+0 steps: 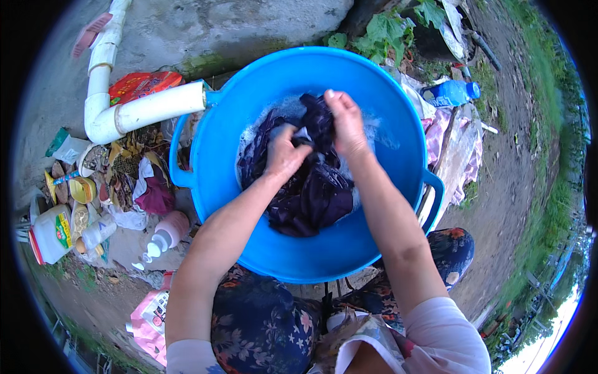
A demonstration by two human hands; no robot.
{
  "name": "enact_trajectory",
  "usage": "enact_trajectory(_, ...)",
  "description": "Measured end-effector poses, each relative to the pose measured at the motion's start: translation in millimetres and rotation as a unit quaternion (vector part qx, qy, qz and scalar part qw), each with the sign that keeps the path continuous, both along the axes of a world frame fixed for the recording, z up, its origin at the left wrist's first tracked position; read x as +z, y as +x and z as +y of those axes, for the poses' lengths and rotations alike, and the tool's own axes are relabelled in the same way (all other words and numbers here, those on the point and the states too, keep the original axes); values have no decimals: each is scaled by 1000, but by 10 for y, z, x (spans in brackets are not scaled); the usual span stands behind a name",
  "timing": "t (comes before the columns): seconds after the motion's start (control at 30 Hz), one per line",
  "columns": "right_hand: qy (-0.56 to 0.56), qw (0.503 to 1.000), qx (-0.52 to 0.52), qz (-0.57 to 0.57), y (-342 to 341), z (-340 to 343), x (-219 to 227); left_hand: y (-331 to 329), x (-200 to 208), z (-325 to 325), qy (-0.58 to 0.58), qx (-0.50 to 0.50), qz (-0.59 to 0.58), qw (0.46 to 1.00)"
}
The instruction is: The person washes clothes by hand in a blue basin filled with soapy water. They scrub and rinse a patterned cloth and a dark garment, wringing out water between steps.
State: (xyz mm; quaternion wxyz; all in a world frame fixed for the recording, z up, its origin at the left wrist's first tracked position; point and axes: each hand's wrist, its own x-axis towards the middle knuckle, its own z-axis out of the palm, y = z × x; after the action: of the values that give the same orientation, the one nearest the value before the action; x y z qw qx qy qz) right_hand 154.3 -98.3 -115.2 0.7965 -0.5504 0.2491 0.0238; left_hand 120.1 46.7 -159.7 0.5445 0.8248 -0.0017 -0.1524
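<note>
A large blue tub (261,257) stands in front of my knees, with a little sudsy water (374,128) in its bottom. Bunched up in the water lies a wet, dark purple garment (314,199). My left hand (288,153) is closed on a fold of it near the tub's middle. Slightly farther off and to the right, my right hand (346,118) grips a raised part of the same cloth, thumb upward. Parts of the fingers of both hands are hidden by the fabric.
A white drain pipe (156,107) reaches the tub's left rim. Bottles, including a pink pump bottle (167,232) and a white jug (51,234), stand at left among rags. On the right are a blue-labelled bottle (450,93) and pinkish cloth (436,134). A concrete wall (205,31) rises behind.
</note>
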Motion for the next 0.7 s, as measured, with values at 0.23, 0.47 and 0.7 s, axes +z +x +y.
enact_trajectory(0.23, -297, 946, 121, 54, -196, -416, -359, -350, 340, -98, 164, -254, -225, 927)
enact_trajectory(0.47, -571, 797, 177, -90, -1011, 658, -9, -614, -687, 237, 419, -484, -99, 762)
enact_trajectory(0.7, -493, 861, 92, -81, -237, 116, -638, -446, -66, -23, 283, -330, -85, 896)
